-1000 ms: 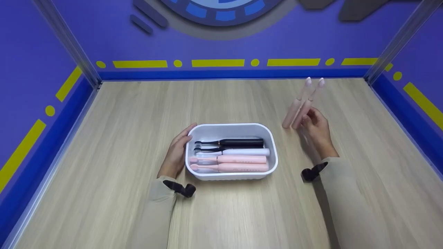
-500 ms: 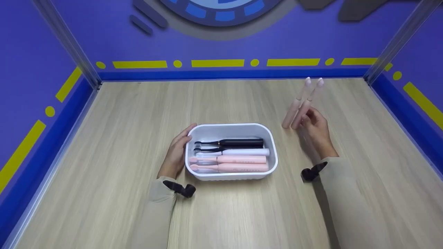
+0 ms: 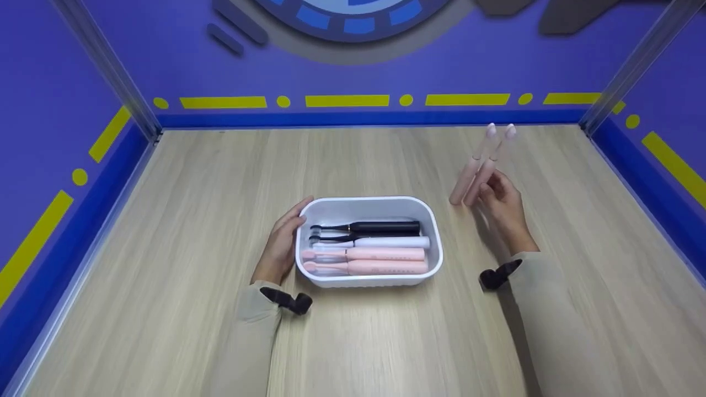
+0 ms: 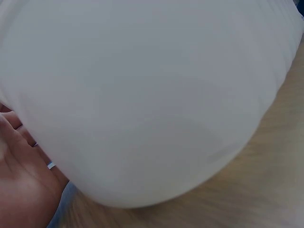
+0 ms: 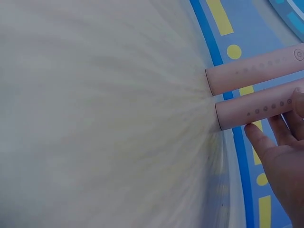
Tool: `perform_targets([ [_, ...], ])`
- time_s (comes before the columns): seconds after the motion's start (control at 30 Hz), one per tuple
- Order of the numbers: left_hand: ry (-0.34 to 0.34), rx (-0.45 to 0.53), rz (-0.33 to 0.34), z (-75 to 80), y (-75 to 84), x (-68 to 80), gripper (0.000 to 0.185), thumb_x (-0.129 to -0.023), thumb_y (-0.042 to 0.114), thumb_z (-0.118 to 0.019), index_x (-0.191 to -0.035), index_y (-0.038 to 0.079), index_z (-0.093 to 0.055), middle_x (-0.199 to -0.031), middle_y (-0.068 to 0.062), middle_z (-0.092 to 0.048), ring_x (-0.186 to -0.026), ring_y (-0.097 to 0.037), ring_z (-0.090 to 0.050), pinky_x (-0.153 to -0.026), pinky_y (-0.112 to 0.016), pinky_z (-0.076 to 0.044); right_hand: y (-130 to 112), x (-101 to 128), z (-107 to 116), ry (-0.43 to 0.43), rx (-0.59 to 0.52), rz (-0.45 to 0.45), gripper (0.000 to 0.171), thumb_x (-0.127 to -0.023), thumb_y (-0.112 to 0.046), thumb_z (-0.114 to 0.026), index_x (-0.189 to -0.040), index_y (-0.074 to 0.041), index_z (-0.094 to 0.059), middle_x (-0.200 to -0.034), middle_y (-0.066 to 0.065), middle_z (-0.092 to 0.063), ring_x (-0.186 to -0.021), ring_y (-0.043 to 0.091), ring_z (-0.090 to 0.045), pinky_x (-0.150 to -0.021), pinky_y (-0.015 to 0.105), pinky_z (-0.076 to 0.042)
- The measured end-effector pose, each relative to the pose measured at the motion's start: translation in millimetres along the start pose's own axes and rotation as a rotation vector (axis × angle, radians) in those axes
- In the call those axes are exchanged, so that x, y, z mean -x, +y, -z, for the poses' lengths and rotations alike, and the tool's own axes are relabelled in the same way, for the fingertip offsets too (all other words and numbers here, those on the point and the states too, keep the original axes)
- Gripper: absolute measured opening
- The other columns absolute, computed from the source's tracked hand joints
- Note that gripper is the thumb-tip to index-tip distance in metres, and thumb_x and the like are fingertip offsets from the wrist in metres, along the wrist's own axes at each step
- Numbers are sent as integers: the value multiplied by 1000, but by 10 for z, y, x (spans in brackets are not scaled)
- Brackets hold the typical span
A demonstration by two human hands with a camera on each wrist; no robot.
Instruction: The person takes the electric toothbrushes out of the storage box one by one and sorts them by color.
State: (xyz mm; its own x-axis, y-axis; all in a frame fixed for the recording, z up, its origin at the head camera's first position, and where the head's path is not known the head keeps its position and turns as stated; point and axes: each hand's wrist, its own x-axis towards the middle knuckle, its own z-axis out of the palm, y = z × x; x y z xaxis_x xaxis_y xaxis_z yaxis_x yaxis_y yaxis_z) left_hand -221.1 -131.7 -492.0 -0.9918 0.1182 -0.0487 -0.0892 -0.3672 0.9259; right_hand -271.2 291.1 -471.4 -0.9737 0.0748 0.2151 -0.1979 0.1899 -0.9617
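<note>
A white plastic box (image 3: 364,282) stands mid-table in the head view. Against its left end my left hand (image 3: 279,242) lies with fairly straight fingers, thumb at the rim; the left wrist view shows the palm beside the white wall. Inside the box lie black electric toothbrushes (image 3: 386,226), a white electric toothbrush (image 3: 391,242) and pink electric toothbrushes (image 3: 386,268). To the right, two pale pink electric toothbrushes stand upright side by side. My right hand (image 3: 504,212) pinches the right-hand electric toothbrush (image 3: 479,184) between thumb and fingers. The other upright electric toothbrush (image 3: 463,182) stands free beside it.
The wood-grain table (image 3: 353,342) runs back to a purple-blue wall (image 3: 353,77) with yellow marks. Side panels (image 3: 49,138) close off the left and right. Small black cameras sit on both sleeves, the left camera (image 3: 289,300) close to the box.
</note>
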Motion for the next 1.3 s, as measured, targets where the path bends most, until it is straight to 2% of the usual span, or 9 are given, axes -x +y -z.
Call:
perform_targets([
  [0.07,-3,4,-2,-3,2,-1,50,-97,4,-31,-146,-1,-35,-156,-12,-31,-146,-22,-24,-121,-34,-17,-6,0,-1,8,-8,-6,51,-98,-16,-52,-144,2,-37,-128,3,-52,-115,7,-52,-93,13,-46],
  [0.17,-3,6,-3,-5,5,-2,50,-97,4,-31,-146,-2,-34,-156,-12,-31,-146,-22,-24,-121,-34,-17,-20,7,1,12,37,-40,56,-98,-20,-52,-147,-2,-32,-137,10,-48,-123,11,-48,-97,12,-44],
  [0.3,3,6,1,-7,7,-4,49,-97,4,-32,-146,-1,-35,-156,-12,-31,-146,-21,-24,-121,-33,-18,-37,12,12,23,94,-81,63,-97,-25,-55,-151,-7,-26,-148,16,-39,-135,22,-40,-108,20,-39],
  [0.4,9,-3,4,-8,10,-1,49,-98,5,-33,-146,0,-37,-156,-10,-32,-146,-20,-25,-121,-33,-18,-47,13,18,35,85,-79,65,-96,-24,-57,-151,-7,-26,-150,16,-37,-137,24,-38,-112,27,-36],
  [0.57,10,-13,3,-12,15,1,49,-97,5,-33,-146,1,-38,-156,-11,-32,-146,-20,-25,-121,-34,-19,-72,43,38,59,48,-47,63,-96,-18,-58,-149,-4,-29,-147,17,-40,-131,19,-42,-106,19,-38],
  [0.77,8,-17,-1,-13,8,-7,49,-97,4,-32,-146,-1,-37,-156,-11,-32,-146,-21,-25,-121,-34,-18,-122,97,79,90,37,-23,63,-95,-18,-58,-148,-2,-29,-142,17,-43,-129,23,-43,-97,11,-40],
  [0.97,7,-17,4,-9,6,-10,49,-97,5,-33,-146,0,-37,-156,-11,-32,-146,-21,-25,-121,-34,-19,-154,135,99,101,6,-19,64,-94,-16,-60,-149,-4,-29,-140,16,-45,-123,17,-46,-93,9,-43],
  [1.1,8,-12,3,-13,15,-10,49,-97,4,-33,-146,-1,-37,-156,-11,-32,-146,-22,-25,-121,-35,-18,-192,164,84,102,-44,-8,63,-93,-16,-61,-147,-4,-31,-134,10,-49,-117,12,-48,-91,10,-46],
  [1.3,18,-10,2,-20,18,-7,49,-97,4,-34,-145,-1,-37,-156,-11,-32,-146,-21,-25,-121,-34,-19,-248,215,54,120,-112,0,59,-93,-14,-61,-145,-5,-34,-126,3,-51,-115,12,-50,-92,11,-47],
])
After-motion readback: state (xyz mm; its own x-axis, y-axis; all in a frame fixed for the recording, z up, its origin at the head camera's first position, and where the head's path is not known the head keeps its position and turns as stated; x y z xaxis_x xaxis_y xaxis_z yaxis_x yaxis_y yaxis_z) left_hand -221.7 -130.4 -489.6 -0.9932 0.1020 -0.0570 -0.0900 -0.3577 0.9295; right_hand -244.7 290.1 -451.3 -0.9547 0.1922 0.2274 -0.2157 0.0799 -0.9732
